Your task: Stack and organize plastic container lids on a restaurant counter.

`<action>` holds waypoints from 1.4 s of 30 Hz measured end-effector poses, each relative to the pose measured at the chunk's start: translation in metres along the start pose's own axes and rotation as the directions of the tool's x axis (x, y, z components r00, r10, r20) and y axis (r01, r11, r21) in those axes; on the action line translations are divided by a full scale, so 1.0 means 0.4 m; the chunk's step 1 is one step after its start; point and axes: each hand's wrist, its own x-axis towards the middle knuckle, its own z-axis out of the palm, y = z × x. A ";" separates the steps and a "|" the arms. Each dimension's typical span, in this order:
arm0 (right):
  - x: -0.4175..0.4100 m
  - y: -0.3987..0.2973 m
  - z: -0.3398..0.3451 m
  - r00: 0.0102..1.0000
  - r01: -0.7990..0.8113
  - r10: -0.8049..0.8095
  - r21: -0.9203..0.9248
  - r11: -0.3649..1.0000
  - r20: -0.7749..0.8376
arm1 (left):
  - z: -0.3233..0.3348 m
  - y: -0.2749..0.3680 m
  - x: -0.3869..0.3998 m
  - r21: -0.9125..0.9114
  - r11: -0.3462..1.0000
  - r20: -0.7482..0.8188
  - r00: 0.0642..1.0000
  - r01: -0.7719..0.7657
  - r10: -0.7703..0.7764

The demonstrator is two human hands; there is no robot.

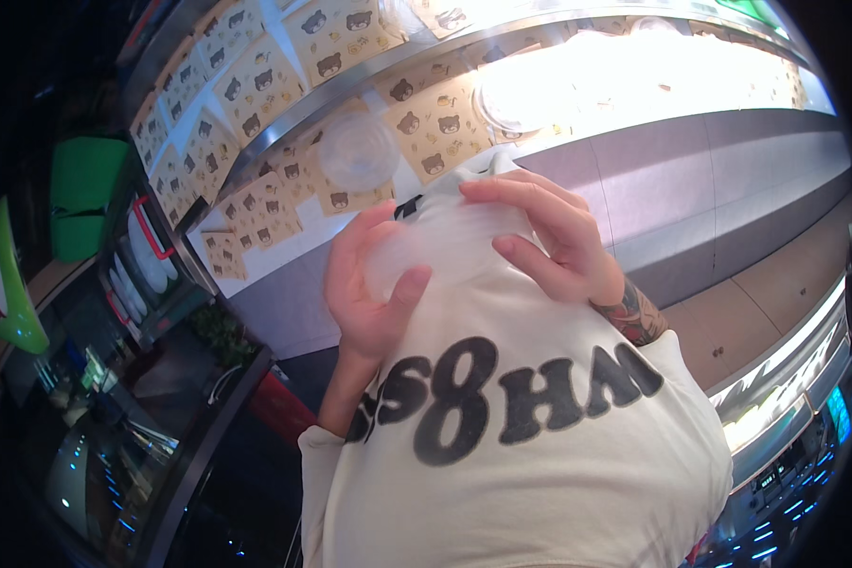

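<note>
Between the two hands, in front of the white shirt, is a blurred, translucent plastic container or stack of containers (444, 245). My left hand (369, 284) cups its left end, thumb on the near side and fingers curled on the far side. My right hand (557, 238) is at its right end with fingers and thumb spread around it; the exact contact is hard to see through the blur. Beyond the hands, a clear round plastic lid or bowl (358, 153) rests on bear-printed paper sheets (437, 124). Another clear round container (515, 99) lies in strong glare.
A metal rail (312, 106) runs across the counter, with more printed paper (259, 78) behind it. At left are a green container (89, 199) and a rack with red handles (153, 231). A grey counter front (653, 167) extends right, above brown cabinet doors (738, 312).
</note>
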 end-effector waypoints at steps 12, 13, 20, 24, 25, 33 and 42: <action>0.076 0.201 0.010 0.910 -0.305 0.298 0.022 0.952 -0.289 | -0.012 -0.150 0.067 -0.335 0.880 0.037 0.938 0.335 -0.343; 0.099 0.202 0.007 0.902 -0.315 0.313 0.041 0.948 -0.297 | -0.025 -0.166 0.083 -0.327 0.888 0.045 0.944 0.323 -0.326; 0.232 0.310 -0.105 0.908 -0.042 -0.242 -0.648 0.761 -0.343 | -0.180 -0.146 0.287 -0.344 0.918 -0.342 0.883 0.199 -0.320; 0.264 0.401 -0.155 0.920 0.027 -0.342 -0.840 0.541 -0.191 | -0.224 -0.187 0.423 -0.235 0.953 -0.598 0.745 0.190 -0.296; 0.270 0.404 -0.159 0.941 0.062 -0.314 -0.848 0.526 -0.126 | -0.237 -0.198 0.441 -0.232 0.955 -0.605 0.741 0.185 -0.290; 0.255 0.381 -0.157 0.944 0.027 -0.266 -0.760 0.650 -0.194 | -0.325 -0.257 0.505 0.615 0.686 -0.614 0.781 0.388 0.109; 0.135 0.201 -0.077 0.815 0.228 -0.546 -0.757 0.612 -0.196 | -0.084 -0.096 0.356 -0.034 0.998 -0.135 0.990 -0.054 0.049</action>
